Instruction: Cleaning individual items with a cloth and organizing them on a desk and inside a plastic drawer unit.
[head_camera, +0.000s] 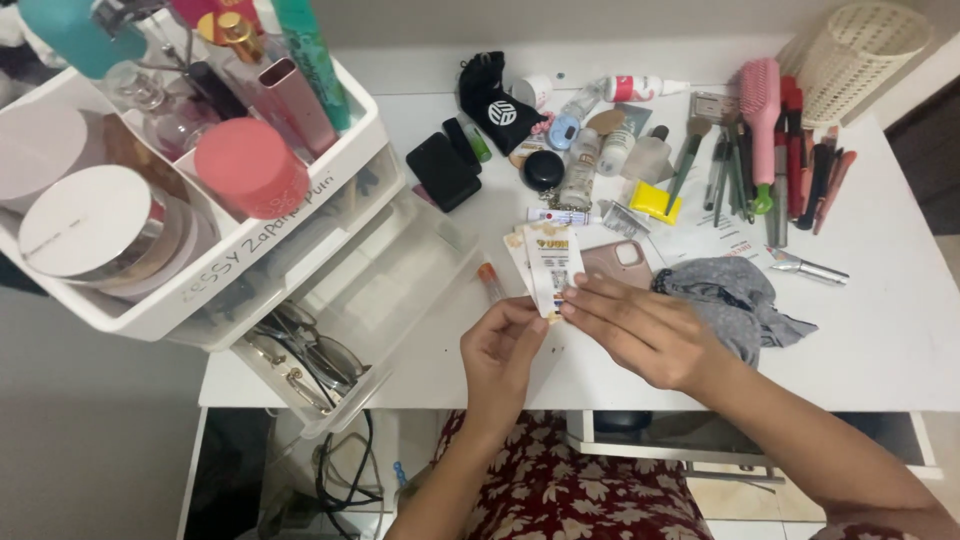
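Observation:
Both hands hold a small stack of white printed cards (551, 262) upright over the white table (880, 330). My left hand (503, 352) pinches the cards' lower left edge. My right hand (640, 330) grips their lower right edge with the fingertips. A pink phone (622, 262) lies face down just behind the cards. A crumpled grey cloth (735, 300) sits by my right wrist. A small orange-capped tube (490, 281) lies left of the cards.
A white organizer (250, 240) with bottles and round compacts stands at left, its clear drawers (380, 300) pulled open with eyeglasses (310, 355) inside. Black pouches (495, 100), small bottles, brushes (735, 165), a pink hairbrush (762, 110) and a cream basket (865, 60) crowd the back.

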